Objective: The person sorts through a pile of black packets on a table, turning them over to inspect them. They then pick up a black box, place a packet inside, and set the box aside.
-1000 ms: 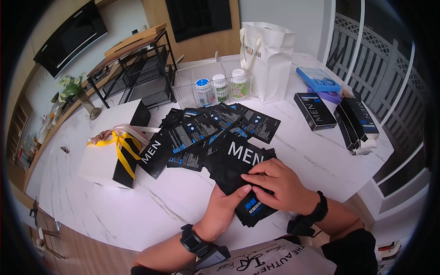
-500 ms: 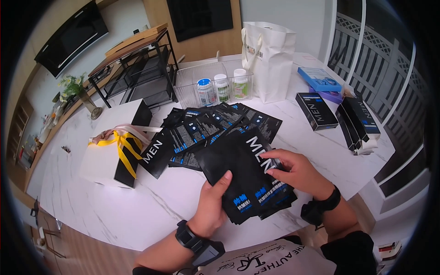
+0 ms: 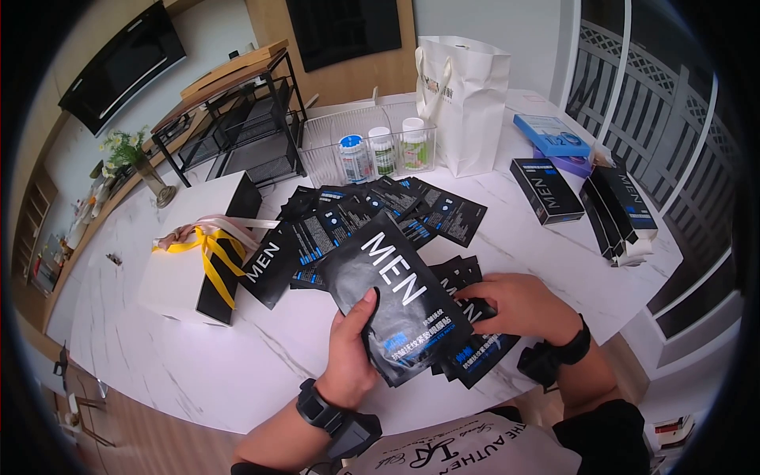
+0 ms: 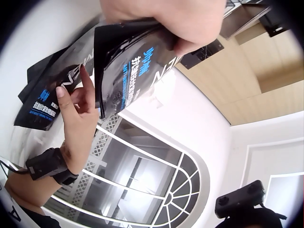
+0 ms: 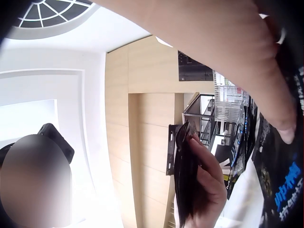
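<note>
In the head view my left hand [image 3: 352, 348] grips a stack of black eye patch sachets [image 3: 396, 297] marked MEN, thumb on top and fingers underneath. The left wrist view shows this stack [image 4: 130, 71] several layers thick. My right hand [image 3: 526, 305] holds a second fan of the same sachets [image 3: 483, 356], just right of the first and partly covered by it. In the left wrist view the right hand's thumb and fingers [image 4: 71, 102] pinch these sachets [image 4: 47, 97]. Behind both hands, a loose pile of sachets [image 3: 340, 226] lies spread on the table.
A white box [image 3: 186, 261] with a yellow ribbon [image 3: 214, 257] stands at left. Behind the pile are a clear bin [image 3: 317, 158] with bottles and a white paper bag [image 3: 467, 111]. Black MEN boxes [image 3: 546, 194] and a blue box [image 3: 550, 136] lie on the marble-patterned table [image 3: 261, 372] at right.
The sachets were together under both hands; now they are split in two. The left hand's part has turned and come up over the other, while the right hand has shifted right with its part.
</note>
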`<state>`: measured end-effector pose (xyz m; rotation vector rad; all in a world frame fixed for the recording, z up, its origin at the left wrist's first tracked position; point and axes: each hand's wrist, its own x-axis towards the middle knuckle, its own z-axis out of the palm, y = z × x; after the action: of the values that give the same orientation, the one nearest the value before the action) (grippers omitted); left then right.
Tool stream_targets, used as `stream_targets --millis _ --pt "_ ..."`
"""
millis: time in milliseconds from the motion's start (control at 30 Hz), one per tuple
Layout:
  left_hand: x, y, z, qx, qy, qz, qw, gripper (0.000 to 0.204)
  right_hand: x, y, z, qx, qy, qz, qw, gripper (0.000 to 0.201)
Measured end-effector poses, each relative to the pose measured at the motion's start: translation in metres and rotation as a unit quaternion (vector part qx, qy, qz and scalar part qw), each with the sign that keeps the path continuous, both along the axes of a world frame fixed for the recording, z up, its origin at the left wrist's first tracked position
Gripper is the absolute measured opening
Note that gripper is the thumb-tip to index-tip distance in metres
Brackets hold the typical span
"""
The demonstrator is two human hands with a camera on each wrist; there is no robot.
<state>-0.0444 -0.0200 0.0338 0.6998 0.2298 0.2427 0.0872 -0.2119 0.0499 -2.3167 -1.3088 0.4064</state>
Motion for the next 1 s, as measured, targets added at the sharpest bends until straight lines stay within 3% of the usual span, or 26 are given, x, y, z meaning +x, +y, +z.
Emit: stream_targets --millis 67,100,167,200,267,367,600,700,800,1000 --pt "0.001 -0.002 -0.001 0.022 0.010 0.001 1.000 0.039 0.006 0.001 -0.015 0.158 -0.171 0.016 0.972 0.032" --pt "0.002 -0.003 -0.003 0.028 0.016 0.002 0.999 0.038 0.006 0.003 -0.013 0.158 -0.171 0.016 0.972 0.032" --pt "0.002 -0.006 -0.004 0.020 0.027 -0.005 0.999 0.037 0.006 0.010 -0.007 0.252 0.022 -0.090 0.963 0.024" --pt "0.002 -0.007 -0.004 0.019 0.027 -0.005 0.999 0.037 0.004 0.011 -0.007 0.251 0.022 -0.090 0.964 0.024" --pt "0.001 -0.010 -0.004 0.026 0.034 -0.026 0.999 0.032 -0.002 0.012 -0.010 0.310 0.221 -0.069 0.922 0.016" --pt "0.001 -0.015 -0.006 0.035 0.041 -0.032 0.998 0.031 -0.018 0.017 0.000 0.215 0.186 -0.057 0.957 0.021" --pt "0.002 -0.015 -0.006 0.047 0.045 -0.031 0.997 0.030 -0.012 0.019 -0.019 0.217 0.202 -0.058 0.953 0.029" --pt "0.002 -0.015 -0.006 0.038 0.044 -0.037 0.998 0.030 -0.016 0.020 -0.013 0.265 0.253 -0.087 0.927 0.029" --pt "0.003 -0.014 -0.008 0.026 0.050 -0.026 0.998 0.029 -0.011 0.016 -0.014 0.253 0.221 -0.104 0.936 0.028" --pt "0.003 -0.014 -0.006 0.018 0.065 -0.020 0.998 0.027 -0.015 0.018 -0.002 0.291 0.256 -0.104 0.916 0.018"
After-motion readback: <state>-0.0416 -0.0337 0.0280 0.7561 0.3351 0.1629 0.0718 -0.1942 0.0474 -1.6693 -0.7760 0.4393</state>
